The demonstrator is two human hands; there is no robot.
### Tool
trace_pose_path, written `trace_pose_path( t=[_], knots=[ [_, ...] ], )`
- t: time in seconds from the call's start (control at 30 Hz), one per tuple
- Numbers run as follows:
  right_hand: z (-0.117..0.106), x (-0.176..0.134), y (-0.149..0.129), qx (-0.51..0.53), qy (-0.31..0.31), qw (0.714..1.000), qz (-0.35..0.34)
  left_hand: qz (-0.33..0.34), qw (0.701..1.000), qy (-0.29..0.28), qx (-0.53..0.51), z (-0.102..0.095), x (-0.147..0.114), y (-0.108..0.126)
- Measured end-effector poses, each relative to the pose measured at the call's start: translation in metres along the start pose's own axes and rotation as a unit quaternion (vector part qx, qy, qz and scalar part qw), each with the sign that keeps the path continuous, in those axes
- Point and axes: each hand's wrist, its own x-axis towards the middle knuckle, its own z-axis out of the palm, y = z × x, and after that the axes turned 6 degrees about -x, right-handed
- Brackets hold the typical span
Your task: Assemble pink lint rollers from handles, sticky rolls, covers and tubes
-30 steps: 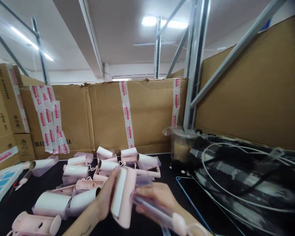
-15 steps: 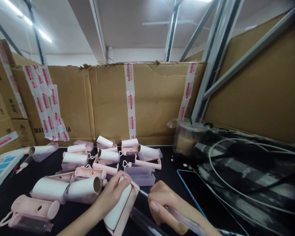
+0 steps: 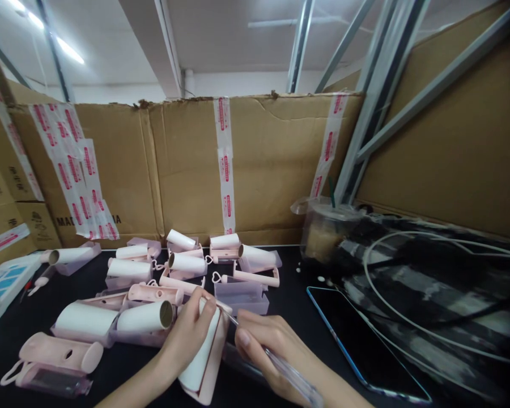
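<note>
In the lower middle, my left hand [image 3: 191, 328] is closed around a lint roller [image 3: 215, 357], a white roll in a pale pink holder, which stands tilted with its top end away from me. My right hand [image 3: 276, 345] grips a screwdriver [image 3: 291, 374] by its clear handle. The thin metal shaft reaches to the top end of the pink holder; whether its tip touches or enters the plastic is too small to tell. Beneath my right hand lies a clear purplish cover [image 3: 242, 360], partly hidden. A purple translucent cover [image 3: 240, 297] rests just beyond the hands.
Several white rolls [image 3: 87, 318] and pink holders [image 3: 59, 351] with purplish covers spread across the black table to the left and back. At right lie a phone [image 3: 365, 345] and a looped white cable [image 3: 368, 266]. A drink cup [image 3: 325, 232] stands before the cardboard wall [image 3: 187, 170].
Both hands, with the lint roller and screwdriver, have shifted slightly left. The right hand is closer to the roller, and its screwdriver handle has swung left. The camera view has tilted a little.
</note>
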Motion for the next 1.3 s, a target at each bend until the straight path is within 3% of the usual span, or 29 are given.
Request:
trace_pose_path(
  t=[0.2, 0.3, 0.4, 0.5, 0.67, 0.73, 0.87, 1.0, 1.17, 1.3],
  knots=[
    [0.015, 0.005, 0.002, 0.113, 0.041, 0.991, 0.053, 0.007, 1.000, 0.013, 0.014, 0.000, 0.002, 0.003],
    [0.010, 0.006, 0.002, 0.128, 0.043, 0.989, 0.062, 0.007, 1.000, 0.005, 0.018, 0.000, 0.002, 0.001],
    [-0.009, 0.007, 0.003, 0.030, -0.035, 0.999, -0.023, 0.015, 0.999, -0.025, 0.025, -0.001, 0.002, 0.001],
    [-0.021, 0.011, 0.010, -0.107, -0.073, 0.983, -0.128, 0.027, 0.998, -0.057, 0.026, 0.000, 0.000, 0.004],
    [0.003, 0.012, 0.026, -0.219, 0.081, 0.952, -0.196, 0.035, 0.998, -0.040, 0.019, 0.003, -0.004, 0.009],
    [0.015, 0.009, 0.027, -0.237, 0.122, 0.944, -0.195, 0.036, 0.999, -0.029, 0.017, 0.004, -0.005, 0.009],
    [0.023, 0.004, 0.021, -0.271, 0.146, 0.934, -0.180, 0.034, 0.999, 0.013, -0.007, 0.006, -0.006, 0.008],
    [0.023, 0.002, 0.016, -0.269, 0.116, 0.942, -0.165, 0.030, 0.997, 0.058, -0.035, 0.008, -0.005, 0.007],
    [0.013, 0.001, 0.013, -0.237, 0.039, 0.967, -0.089, 0.029, 0.986, 0.135, -0.097, 0.007, -0.004, 0.016],
    [0.001, -0.002, 0.013, -0.225, 0.017, 0.971, -0.084, -0.004, 0.968, 0.149, -0.200, 0.011, -0.010, 0.029]
  ],
)
